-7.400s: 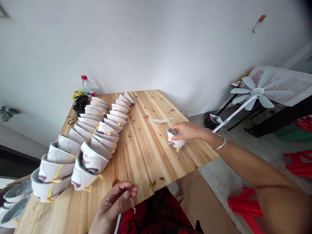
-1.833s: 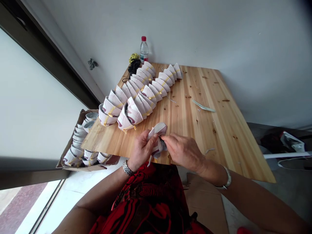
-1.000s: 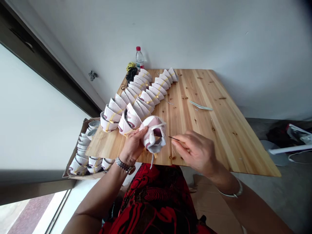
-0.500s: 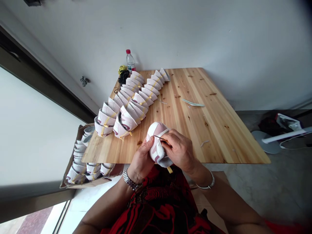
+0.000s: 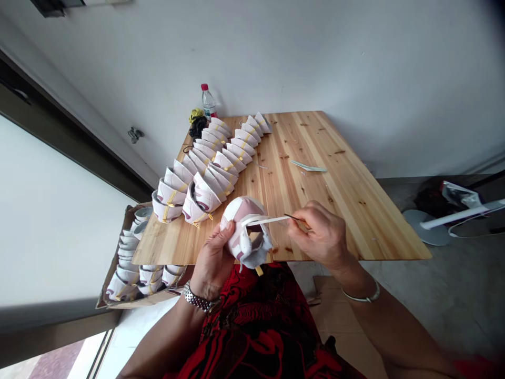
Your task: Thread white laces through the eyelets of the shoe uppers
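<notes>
My left hand [image 5: 215,255] is closed round the side of a white and pink shoe upper [image 5: 236,213], thumb on its outside. The upper's grey-lined opening faces me above the table's front edge. To its right, my right hand [image 5: 319,231] grips a thin dark hook [image 5: 292,216]. A white shoelace [image 5: 270,219] runs taut from the upper to the hook's tip. The hook's handle is mostly hidden inside my fingers.
Two rows of nested shoe uppers [image 5: 207,192] lie on the left of the wooden table [image 5: 347,210]. A pale strip [image 5: 308,167] lies right of centre. A bottle [image 5: 209,102] stands at the back; a carton [image 5: 103,292] of uppers sits below left.
My right hand has moved right, away from the upper, with the hook drawing the white shoelace out straight. My left hand and the upper have shifted slightly left.
</notes>
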Demonstrator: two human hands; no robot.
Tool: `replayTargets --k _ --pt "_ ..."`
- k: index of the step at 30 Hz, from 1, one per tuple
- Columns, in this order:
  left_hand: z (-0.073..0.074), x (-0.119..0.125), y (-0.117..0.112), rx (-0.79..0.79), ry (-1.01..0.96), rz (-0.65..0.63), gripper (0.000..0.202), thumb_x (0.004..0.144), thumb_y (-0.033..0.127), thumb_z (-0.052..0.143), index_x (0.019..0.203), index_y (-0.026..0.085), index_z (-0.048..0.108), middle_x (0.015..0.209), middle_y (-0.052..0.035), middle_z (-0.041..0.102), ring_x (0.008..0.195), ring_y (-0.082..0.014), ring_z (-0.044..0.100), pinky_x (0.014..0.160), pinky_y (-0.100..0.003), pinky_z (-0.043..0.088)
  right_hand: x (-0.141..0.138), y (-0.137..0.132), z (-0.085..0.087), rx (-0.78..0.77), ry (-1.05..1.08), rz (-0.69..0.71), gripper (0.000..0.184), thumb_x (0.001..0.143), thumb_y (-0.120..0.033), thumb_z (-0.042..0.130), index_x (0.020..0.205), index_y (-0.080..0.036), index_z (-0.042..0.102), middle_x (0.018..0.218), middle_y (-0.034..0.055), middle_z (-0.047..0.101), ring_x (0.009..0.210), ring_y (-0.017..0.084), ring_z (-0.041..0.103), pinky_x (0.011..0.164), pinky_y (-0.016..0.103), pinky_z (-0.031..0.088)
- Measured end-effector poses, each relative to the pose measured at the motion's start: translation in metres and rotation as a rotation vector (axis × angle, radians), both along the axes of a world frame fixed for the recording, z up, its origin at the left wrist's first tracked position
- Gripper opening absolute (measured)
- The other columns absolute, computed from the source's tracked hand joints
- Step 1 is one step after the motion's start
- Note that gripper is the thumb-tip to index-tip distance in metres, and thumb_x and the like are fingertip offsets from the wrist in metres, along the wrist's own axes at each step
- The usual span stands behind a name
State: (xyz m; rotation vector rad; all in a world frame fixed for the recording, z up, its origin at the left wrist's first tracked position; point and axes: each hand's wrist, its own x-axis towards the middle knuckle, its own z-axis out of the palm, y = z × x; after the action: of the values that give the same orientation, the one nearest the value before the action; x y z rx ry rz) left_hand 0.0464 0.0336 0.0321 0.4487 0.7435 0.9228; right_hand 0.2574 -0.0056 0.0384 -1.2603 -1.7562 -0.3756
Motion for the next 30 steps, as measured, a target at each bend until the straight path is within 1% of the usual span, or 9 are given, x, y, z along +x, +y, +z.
replayTargets --k 4,12,15,17,19,22,25,28,30 --pt "0.003 -0.006 -0.004 -0.024 0.003 -0.042 0.035 0.077 0.024 0.083 0.106 0.01 0.072 0.087 -0.0078 0.078 0.07 -0.0173 0.073 0.067 -0.026 0.06 0.01 -0.001 -0.009 0.039 0.025 -0.055 0.015 0.081 -0.008 0.06 0.08 -0.023 0.057 0.067 -0.0027 0.058 0.059 0.013 0.056 0.056 0.024 0.042" --pt "0.003 -0.013 -0.01 -0.077 -0.013 0.023 0.033 0.078 0.021 0.083 0.107 0.012 0.072 0.094 -0.0074 0.079 0.077 -0.0189 0.075 0.079 -0.029 0.062 0.013 0.009 -0.029 0.144 0.211 -0.206 0.014 0.085 -0.012 0.063 0.078 -0.023 0.057 0.062 -0.0055 0.052 0.05 0.01 0.048 0.049 0.022 0.039" --pt "0.0 -0.011 -0.013 -0.051 -0.007 -0.041 0.041 0.078 0.026 0.083 0.114 0.012 0.072 0.101 -0.0096 0.079 0.084 -0.0218 0.076 0.082 -0.031 0.062 0.003 0.007 -0.025 0.054 0.215 -0.052 0.008 0.089 -0.015 0.064 0.085 -0.022 0.062 0.064 -0.0048 0.056 0.052 0.009 0.051 0.051 0.021 0.042" --pt "-0.003 -0.009 -0.013 -0.022 -0.005 -0.031 0.043 0.079 0.027 0.083 0.118 0.013 0.071 0.106 -0.0099 0.079 0.09 -0.0224 0.075 0.086 -0.032 0.06 -0.01 0.001 -0.022 -0.039 0.312 0.035 0.007 0.091 -0.019 0.065 0.097 -0.022 0.065 0.062 -0.006 0.056 0.05 0.009 0.05 0.051 0.021 0.044" --pt "-0.005 -0.007 -0.012 0.022 -0.003 0.041 0.043 0.079 0.027 0.083 0.119 0.016 0.072 0.109 -0.008 0.078 0.095 -0.0206 0.074 0.089 -0.03 0.059 -0.023 -0.008 -0.02 -0.095 0.526 -0.001 0.012 0.091 -0.023 0.067 0.103 -0.023 0.065 0.06 -0.0069 0.055 0.049 0.009 0.048 0.049 0.021 0.044" --pt "-0.008 -0.005 -0.011 0.094 0.008 0.123 0.039 0.076 0.025 0.085 0.113 0.021 0.074 0.106 -0.0042 0.079 0.096 -0.0177 0.073 0.09 -0.027 0.056 -0.039 -0.019 -0.02 -0.173 0.736 0.021 0.003 0.091 -0.025 0.066 0.092 -0.023 0.066 0.066 -0.0037 0.062 0.053 0.01 0.053 0.049 0.021 0.046" --pt "-0.014 -0.002 -0.015 0.194 0.035 0.155 0.026 0.072 0.027 0.089 0.095 0.023 0.078 0.091 -0.0006 0.078 0.091 -0.0158 0.071 0.091 -0.026 0.054 -0.053 -0.023 -0.02 -0.236 0.663 0.197 0.004 0.093 -0.024 0.066 0.094 -0.022 0.069 0.075 0.0 0.066 0.062 0.012 0.06 0.054 0.022 0.05" --pt "-0.026 0.003 -0.025 0.299 0.119 0.144 0.017 0.069 0.028 0.09 0.077 0.022 0.076 0.076 0.0026 0.074 0.08 -0.0133 0.067 0.086 -0.025 0.053 -0.062 -0.02 -0.019 -0.19 0.625 0.24 0.014 0.091 -0.026 0.068 0.105 -0.022 0.069 0.091 0.0056 0.07 0.082 0.017 0.068 0.068 0.028 0.057" --pt "-0.035 0.005 -0.03 0.325 0.185 0.104 0.02 0.067 0.027 0.092 0.08 0.022 0.076 0.079 0.0022 0.075 0.077 -0.0136 0.066 0.084 -0.027 0.052 -0.065 -0.017 -0.017 -0.175 0.635 0.252 0.016 0.091 -0.029 0.07 0.106 -0.022 0.069 0.101 0.0078 0.071 0.095 0.02 0.07 0.079 0.032 0.059"
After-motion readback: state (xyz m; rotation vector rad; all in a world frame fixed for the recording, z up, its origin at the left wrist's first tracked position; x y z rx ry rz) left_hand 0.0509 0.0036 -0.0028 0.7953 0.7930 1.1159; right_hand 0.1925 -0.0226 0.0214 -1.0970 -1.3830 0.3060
